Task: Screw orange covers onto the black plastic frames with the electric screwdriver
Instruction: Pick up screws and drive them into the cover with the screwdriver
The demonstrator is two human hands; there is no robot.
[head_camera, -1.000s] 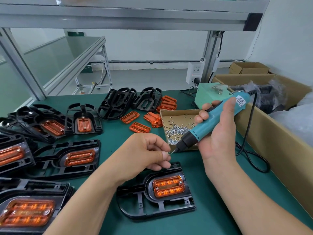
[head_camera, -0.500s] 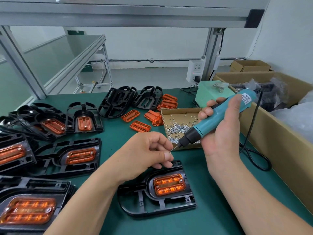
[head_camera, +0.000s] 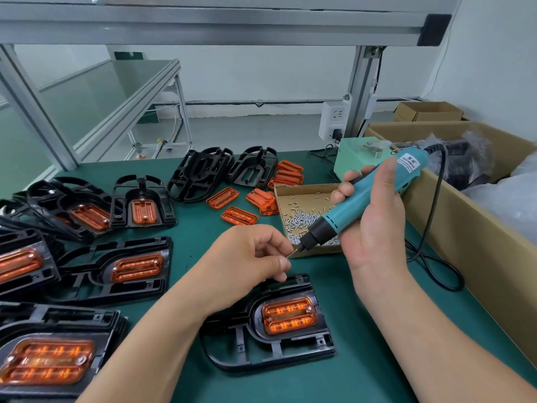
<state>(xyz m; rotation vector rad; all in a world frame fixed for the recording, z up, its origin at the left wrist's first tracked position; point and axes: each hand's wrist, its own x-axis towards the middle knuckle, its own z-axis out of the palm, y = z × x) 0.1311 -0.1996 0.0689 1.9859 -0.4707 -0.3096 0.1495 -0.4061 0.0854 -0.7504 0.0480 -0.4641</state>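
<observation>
Your right hand [head_camera: 374, 228] grips the electric screwdriver [head_camera: 363, 199], left hand [head_camera: 250, 257] pinches a screw [head_camera: 291, 253] at its tip: seat it straight, then drive square into the orange cover [head_camera: 289, 315] on the black frame [head_camera: 261, 353] by the table's [head_camera: 377, 359] front edge.

White walls [head_camera: 494, 68] and a grey floor [head_camera: 247, 135] lie behind the aluminium-framed, green-topped bench [head_camera: 197, 225].

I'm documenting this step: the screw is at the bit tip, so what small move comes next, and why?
Probably lower the electric screwdriver to a screw hole of the orange cover below. The left hand pinches a screw against its bit tip, the right hand grips the screwdriver in the air, and that cover sits in its black frame.
</observation>
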